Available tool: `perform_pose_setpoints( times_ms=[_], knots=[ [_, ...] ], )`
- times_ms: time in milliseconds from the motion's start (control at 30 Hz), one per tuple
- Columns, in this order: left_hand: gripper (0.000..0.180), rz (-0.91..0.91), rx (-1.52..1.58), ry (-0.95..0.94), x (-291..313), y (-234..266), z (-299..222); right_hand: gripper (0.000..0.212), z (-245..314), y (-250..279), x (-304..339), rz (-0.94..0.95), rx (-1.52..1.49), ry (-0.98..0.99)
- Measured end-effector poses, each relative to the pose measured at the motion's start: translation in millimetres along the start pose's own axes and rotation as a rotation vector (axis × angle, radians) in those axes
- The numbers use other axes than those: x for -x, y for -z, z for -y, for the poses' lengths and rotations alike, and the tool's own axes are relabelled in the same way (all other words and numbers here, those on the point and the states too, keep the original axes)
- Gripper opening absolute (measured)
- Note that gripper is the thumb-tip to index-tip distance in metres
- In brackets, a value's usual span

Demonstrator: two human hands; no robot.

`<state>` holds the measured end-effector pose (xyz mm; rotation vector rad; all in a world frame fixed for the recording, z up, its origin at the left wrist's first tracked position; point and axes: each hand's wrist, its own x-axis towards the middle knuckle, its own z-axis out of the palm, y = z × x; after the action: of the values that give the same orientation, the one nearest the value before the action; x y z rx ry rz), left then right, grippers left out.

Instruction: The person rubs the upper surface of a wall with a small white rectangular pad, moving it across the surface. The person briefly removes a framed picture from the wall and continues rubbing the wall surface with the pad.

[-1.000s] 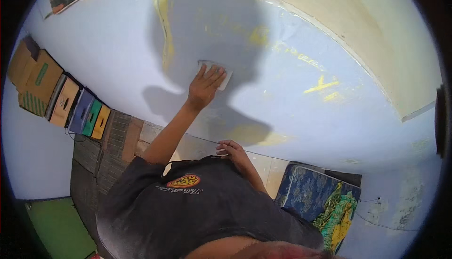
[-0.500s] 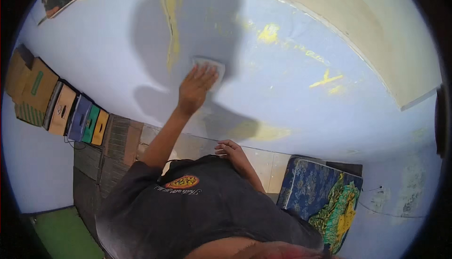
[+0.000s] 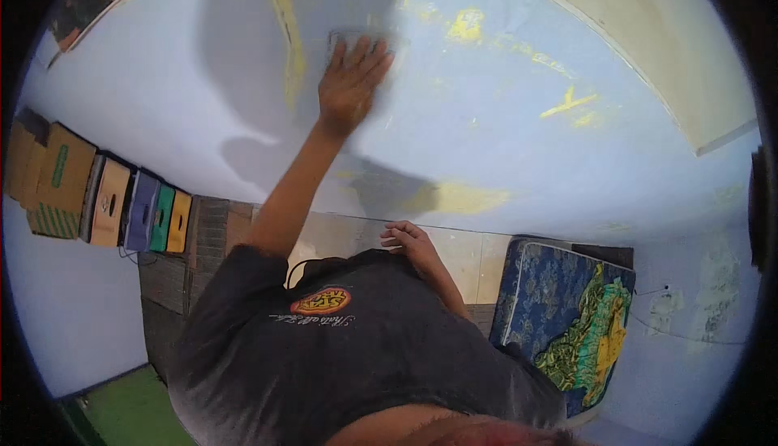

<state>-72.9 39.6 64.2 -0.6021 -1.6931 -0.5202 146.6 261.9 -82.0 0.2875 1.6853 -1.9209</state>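
Head camera: using the yellow wall streak (image 3: 280, 4) as landmark. Far left and below it, a cardboard box (image 3: 65, 166) and a row of coloured bins (image 3: 143, 213) are standing. Just right of the streak, the left hand (image 3: 348, 93) is lying palm-in, fingers long and a bit spread, apparently pinning a pale pad (image 3: 351, 38) flat to the wall (image 3: 462, 130). Pad's mostly hiding under the fingers and blurring, so can't tell material or thickness. Reading it as light, thin, flexible with some stiffness; not looking fragile. Probably sliding if pressure is dropping, since nothing's visibly wrapping it. Best hold: fingers flat across its back, load spreading evenly, no pinching at a corner. Farther right and well below the streak, the right hand (image 3: 409, 242) is hanging near the shirt (image 3: 381, 349), fingers loosely bent, nothing showing in them. Farthest right, lower, a blue mattress (image 3: 535, 280) is carrying bunched cloth (image 3: 587, 341).
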Motion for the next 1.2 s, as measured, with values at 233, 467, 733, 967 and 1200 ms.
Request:
perform_pose_setpoints(
  times_ms=[233, 467, 733, 967, 1200],
  knots=[
    [0.038, 0.263, 0.053, 0.078, 91, 7, -21, 0.029, -5, 7, 8, -0.049, -0.044, 0.024],
    [0.039, 0.243, 0.098, 0.134, 75, 32, -35, 0.026, -2, 3, 5, -0.040, -0.053, 0.062],
    [0.040, -0.028, -0.039, -0.063, -40, 59, 4, 0.025, 0, 4, -1, -0.011, -0.082, 0.085],
    [0.040, -0.094, -0.102, -0.050, -59, 31, 22, 0.027, -1, 6, -8, -0.015, -0.065, 0.071],
    [0.046, 0.059, -0.010, 0.048, 46, 16, 12, 0.028, 0, 5, -8, -0.010, -0.029, 0.069]
  ],
)
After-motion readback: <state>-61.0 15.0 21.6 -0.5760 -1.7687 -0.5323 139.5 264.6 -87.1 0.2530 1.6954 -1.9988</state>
